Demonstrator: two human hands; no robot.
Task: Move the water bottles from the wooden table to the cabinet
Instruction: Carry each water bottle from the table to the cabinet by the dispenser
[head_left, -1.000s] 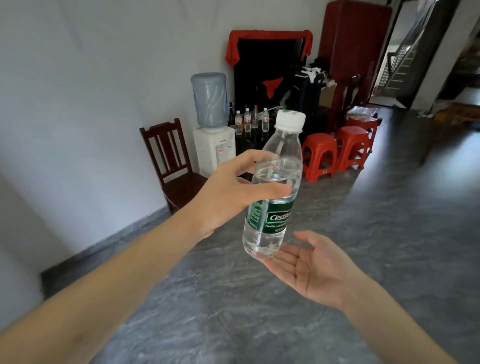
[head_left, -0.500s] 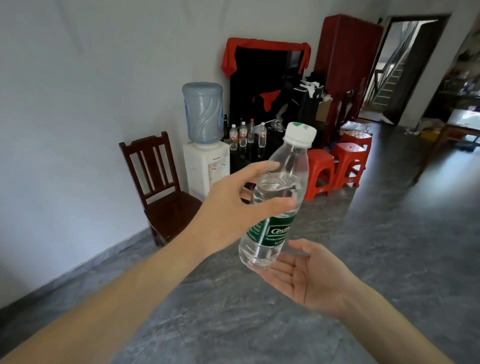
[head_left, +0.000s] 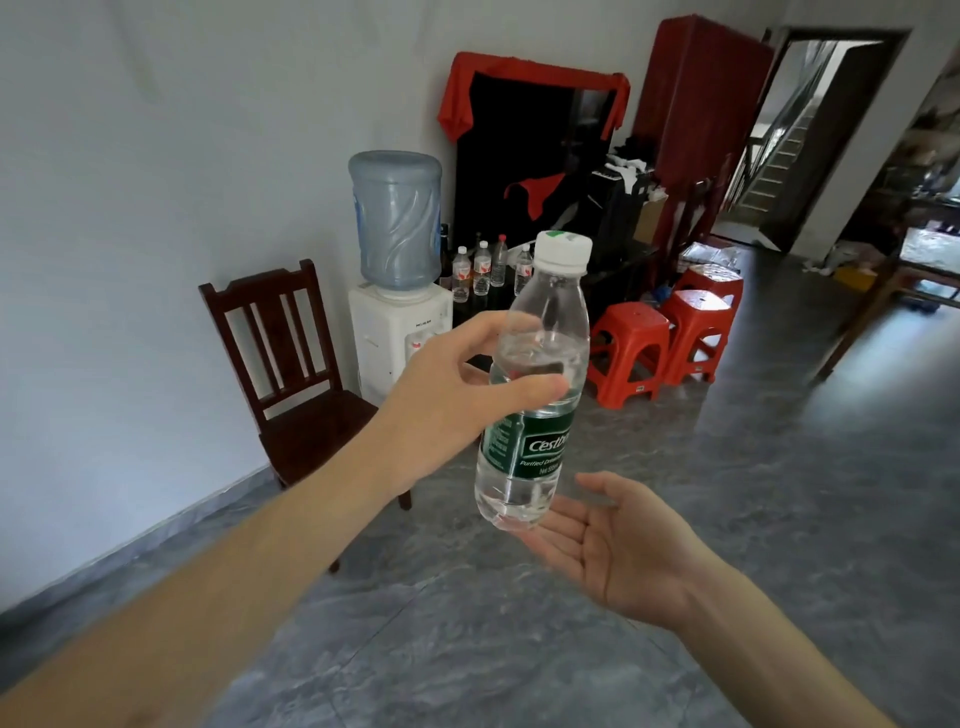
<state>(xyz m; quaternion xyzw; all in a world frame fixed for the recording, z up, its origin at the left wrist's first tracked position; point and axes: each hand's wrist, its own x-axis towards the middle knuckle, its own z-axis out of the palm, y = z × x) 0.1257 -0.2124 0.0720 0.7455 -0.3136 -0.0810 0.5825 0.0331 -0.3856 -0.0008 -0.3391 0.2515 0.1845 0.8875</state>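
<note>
A person's two bare arms reach forward over a grey stone floor (head_left: 727, 519). Nearest, at 5 o'clock, the right hand (head_left: 618, 545) lies palm up, fingers spread, just under the base of a clear water bottle (head_left: 530, 395) with a green label and white cap. The left hand (head_left: 452, 400), from 8 o'clock, wraps thumb and fingers around the bottle's middle, holding it slightly tilted. Beyond, at 11 o'clock, a wooden chair (head_left: 291, 364) and a water dispenser (head_left: 397, 291) stand against the wall; small bottles (head_left: 480, 267) stand behind on a dark surface, red stools (head_left: 665, 338) at 1 o'clock.
</note>
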